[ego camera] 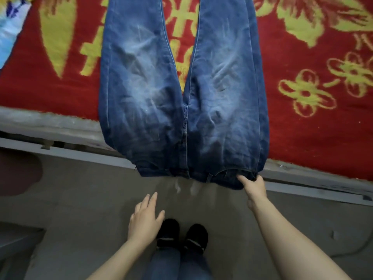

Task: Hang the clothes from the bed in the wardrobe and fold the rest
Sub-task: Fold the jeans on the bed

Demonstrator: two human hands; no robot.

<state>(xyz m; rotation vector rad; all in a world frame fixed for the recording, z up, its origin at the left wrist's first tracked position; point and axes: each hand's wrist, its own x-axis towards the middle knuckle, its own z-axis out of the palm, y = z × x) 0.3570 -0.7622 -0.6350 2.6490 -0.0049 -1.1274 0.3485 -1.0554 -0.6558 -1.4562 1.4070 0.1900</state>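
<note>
A pair of faded blue jeans (181,93) lies flat on the bed, legs pointing away from me and the waistband hanging over the near edge. My right hand (253,186) grips the right end of the waistband, fingers curled round the denim. Below the left part of the waistband, my left hand (144,217) hovers with its fingers straight and spread, touching nothing.
The bed carries a red blanket (302,122) with yellow flower patterns. A light blue patterned cloth (10,27) lies at the far left corner. The bed's grey frame edge (60,146) runs across in front of me. My feet in black slippers (181,235) stand on the grey floor.
</note>
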